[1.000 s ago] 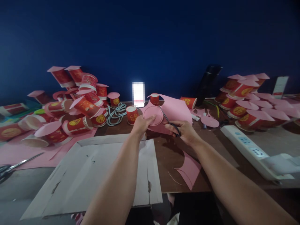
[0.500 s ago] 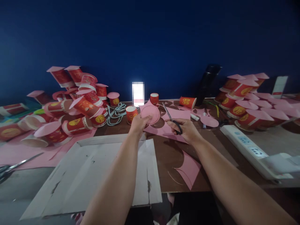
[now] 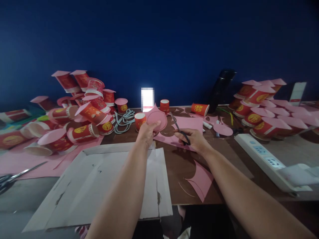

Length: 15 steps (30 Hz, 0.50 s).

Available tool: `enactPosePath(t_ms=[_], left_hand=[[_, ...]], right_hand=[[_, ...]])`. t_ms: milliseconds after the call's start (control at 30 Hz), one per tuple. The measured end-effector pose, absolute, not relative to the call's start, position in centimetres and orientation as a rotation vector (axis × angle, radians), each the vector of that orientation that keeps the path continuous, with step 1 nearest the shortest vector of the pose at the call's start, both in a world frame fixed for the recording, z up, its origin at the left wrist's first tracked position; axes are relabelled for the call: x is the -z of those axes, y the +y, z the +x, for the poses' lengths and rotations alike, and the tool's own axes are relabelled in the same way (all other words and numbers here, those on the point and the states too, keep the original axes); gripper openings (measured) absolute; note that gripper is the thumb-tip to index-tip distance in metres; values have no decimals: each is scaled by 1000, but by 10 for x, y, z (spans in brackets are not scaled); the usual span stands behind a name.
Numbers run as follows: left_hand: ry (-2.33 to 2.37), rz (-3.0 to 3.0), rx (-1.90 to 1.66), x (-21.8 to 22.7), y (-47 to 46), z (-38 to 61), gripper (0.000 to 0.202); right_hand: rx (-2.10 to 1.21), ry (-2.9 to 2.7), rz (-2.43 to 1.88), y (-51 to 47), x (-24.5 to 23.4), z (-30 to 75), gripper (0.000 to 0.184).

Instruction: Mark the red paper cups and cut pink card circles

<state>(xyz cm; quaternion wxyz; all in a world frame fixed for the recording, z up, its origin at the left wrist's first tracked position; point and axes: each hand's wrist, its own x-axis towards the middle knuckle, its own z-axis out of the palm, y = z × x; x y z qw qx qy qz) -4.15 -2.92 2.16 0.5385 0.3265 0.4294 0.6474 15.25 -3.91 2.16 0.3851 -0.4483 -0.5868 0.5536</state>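
Note:
My left hand (image 3: 147, 133) pinches a pink paper circle (image 3: 157, 120) and holds it up above the brown table. My right hand (image 3: 193, 139) grips black-handled scissors (image 3: 178, 127), blades pointing up and away, just right of the circle. The pink sheet (image 3: 185, 127) that the circle came from lies flat on the table under my right hand. A small red paper cup (image 3: 140, 121) stands just left of the circle.
Piles of red cups with pink paper lids lie at the left (image 3: 82, 114) and right (image 3: 259, 109). A flat cardboard tray (image 3: 99, 186) sits near the front edge. A white power strip (image 3: 261, 157), a pink offcut (image 3: 201, 179), a second pair of scissors (image 3: 15, 176) and a coiled cable (image 3: 124, 119) are nearby.
The circle has come free of the pink sheet, which dropped flat onto the table. My left hand lifted the circle slightly left; the scissors drew back from the paper.

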Motion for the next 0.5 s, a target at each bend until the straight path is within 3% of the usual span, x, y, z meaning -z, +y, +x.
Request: enactPosePath(t_ms=[233, 500], left_hand=[[1021, 667, -1571, -20, -26, -42, 37], [1029, 628, -1587, -17, -24, -41, 39]], right_hand=[[-1409, -1512, -1123, -36, -17, 153, 61], [-1432, -1502, -1134, -39, -18, 152, 60]])
